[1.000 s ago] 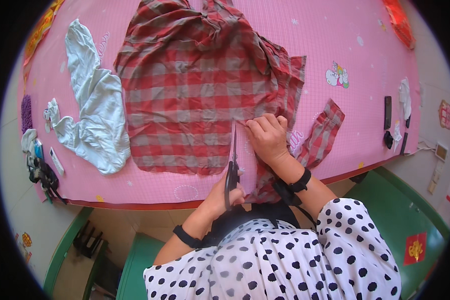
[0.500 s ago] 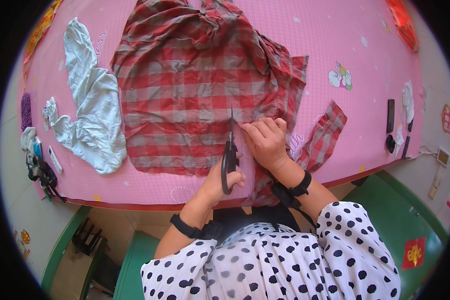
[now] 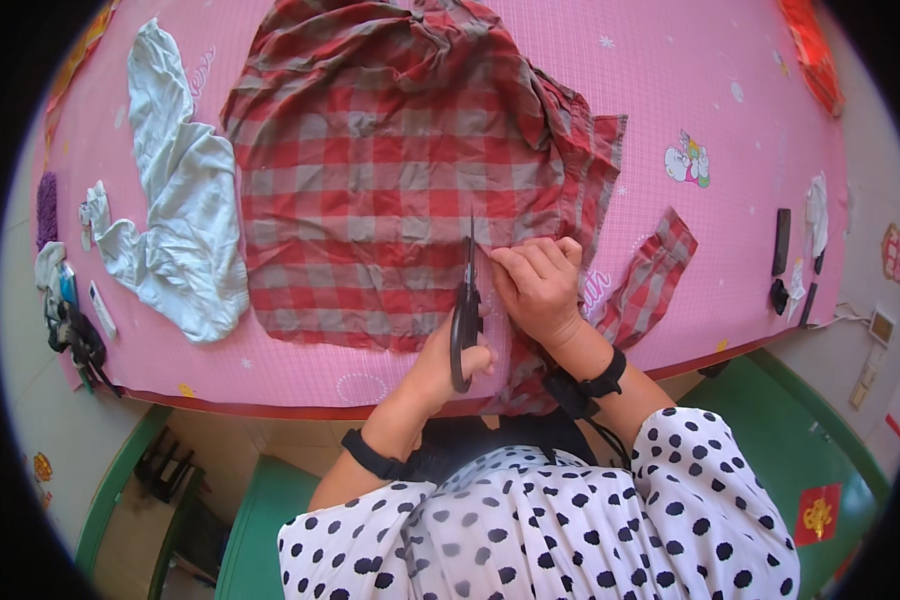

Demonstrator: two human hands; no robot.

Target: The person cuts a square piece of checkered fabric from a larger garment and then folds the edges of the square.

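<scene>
A red and grey checked shirt (image 3: 370,190) lies creased on the table in front of me. My left hand (image 3: 448,362) grips black-handled scissors (image 3: 466,300), fingers through the loops, with the narrow blades pointing away from me over the lower part of the shirt. The blades look close together. Just right of them, my right hand (image 3: 542,285) pinches the shirt's fabric, its fingers curled and knuckles up. Some checked cloth hangs below that wrist at the table's near edge. A separate checked piece (image 3: 648,275) lies to the right of my right hand.
The table wears a pink patterned cover (image 3: 750,250). A pale blue crumpled garment (image 3: 185,210) lies left of the shirt. Small dark items (image 3: 75,330) and a purple fuzzy thing (image 3: 47,210) sit at the left edge. A black oblong object (image 3: 781,240) lies at the right.
The view has shifted slightly. Both hands keep almost the same place and grip at the shirt, and the scissors have barely moved against the cloth.
</scene>
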